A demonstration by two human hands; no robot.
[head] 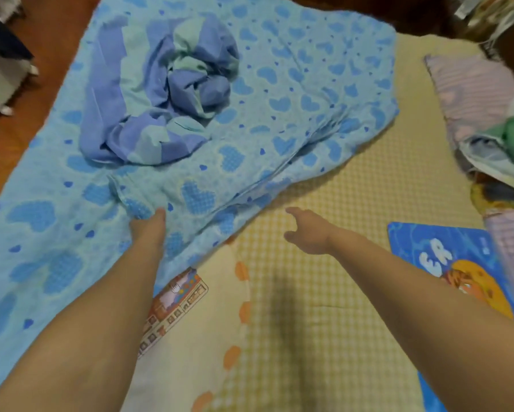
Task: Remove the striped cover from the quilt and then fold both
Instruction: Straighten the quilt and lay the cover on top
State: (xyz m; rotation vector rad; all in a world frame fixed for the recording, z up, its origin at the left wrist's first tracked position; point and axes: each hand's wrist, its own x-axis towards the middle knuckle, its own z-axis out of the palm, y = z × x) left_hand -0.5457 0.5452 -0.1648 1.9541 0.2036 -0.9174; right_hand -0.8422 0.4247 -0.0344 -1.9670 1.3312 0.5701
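gripping quilt (279, 93) edge, left hand (149, 227) (cover (160, 93) beyond)

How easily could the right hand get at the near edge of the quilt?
Probably easily. The right hand hovers open over the checked sheet, just beside the quilt edge, with nothing between them. The left hand already touches that quilt.

The quilt (294, 93) is soft matt cloth (quilted hearts); the striped cover (160, 93), at its 10 o'clock, is thin crumpled matt cotton-like fabric.
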